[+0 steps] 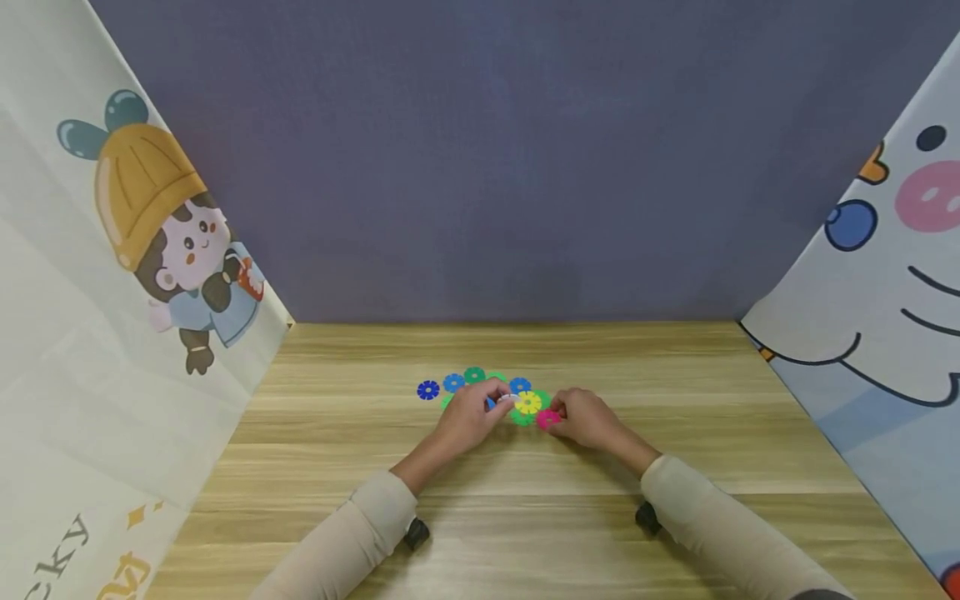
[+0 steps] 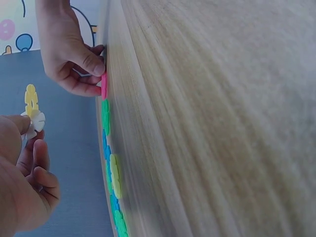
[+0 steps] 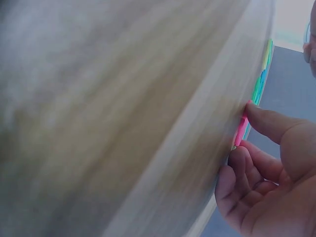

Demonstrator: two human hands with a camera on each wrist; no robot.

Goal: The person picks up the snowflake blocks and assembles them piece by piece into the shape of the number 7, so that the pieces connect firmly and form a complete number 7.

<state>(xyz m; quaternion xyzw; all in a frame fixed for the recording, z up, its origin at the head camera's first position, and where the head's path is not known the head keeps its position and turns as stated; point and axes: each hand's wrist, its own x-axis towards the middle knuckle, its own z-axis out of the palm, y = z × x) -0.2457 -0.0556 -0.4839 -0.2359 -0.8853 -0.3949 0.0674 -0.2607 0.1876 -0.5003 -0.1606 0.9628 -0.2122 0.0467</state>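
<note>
My left hand (image 1: 467,415) pinches a white notched plastic disc (image 2: 38,121) between thumb and fingers, raised above the table. Slotted into it at an angle is a yellow notched disc (image 2: 31,94), which overlaps the green ones in the head view. To the right, my right hand (image 1: 588,418) has its thumb and index finger at the edges of a pink notched disc (image 3: 241,129) lying low at the tabletop. A green disc (image 2: 105,117) lies beside the pink one. Part of the pile is hidden behind my left hand in the head view.
Several blue and green discs are spread around my hands, among them a dark blue disc (image 1: 428,390) at the left end and a teal disc (image 1: 474,375) at the back. The wooden table (image 1: 510,517) ends at a grey-blue panel (image 1: 480,167); printed cloths hang on both sides.
</note>
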